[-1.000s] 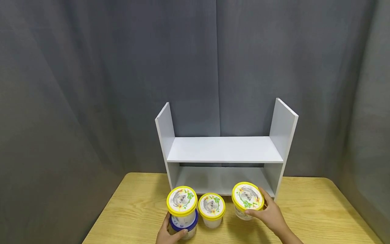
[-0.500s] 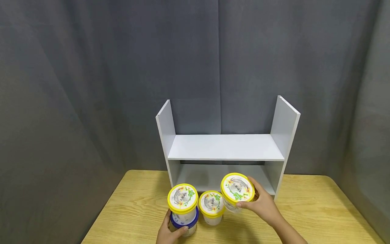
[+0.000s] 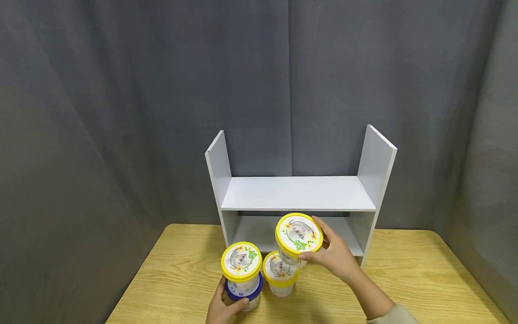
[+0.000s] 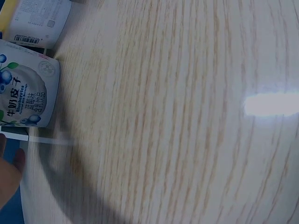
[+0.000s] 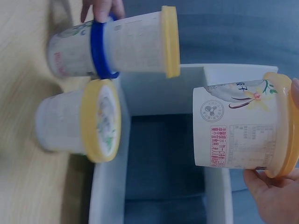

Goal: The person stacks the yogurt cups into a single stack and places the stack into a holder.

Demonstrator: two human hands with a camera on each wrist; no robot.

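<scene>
In the head view my right hand [image 3: 337, 257] grips a yellow-lidded tub [image 3: 299, 234] by its rim, raised above the table. Below and partly behind it, a second yellow-lidded tub [image 3: 280, 281] stands upright on the wood. To the left is a stack: a yellow-lidded tub [image 3: 241, 262] sits on a blue-lidded tub [image 3: 255, 294]. My left hand [image 3: 220, 307] holds the lower, blue-lidded tub, thumb in front. In the right wrist view the raised tub [image 5: 238, 126] is apart from the stack and the standing tub [image 5: 65, 121]. Blueberries show on a tub [image 4: 28, 86] in the left wrist view.
Behind the tubs stands a white two-tier shelf [image 3: 298, 193] with upright side panels. Its lower board [image 3: 259, 229] lies just beyond the tubs. The wooden table [image 3: 174, 270] extends to both sides, and a grey curtain [image 3: 259, 90] hangs behind.
My right hand has carried its yellow-lidded tub leftward and up, from right of the standing tub to over it. The left hand and the stack have stayed in place.
</scene>
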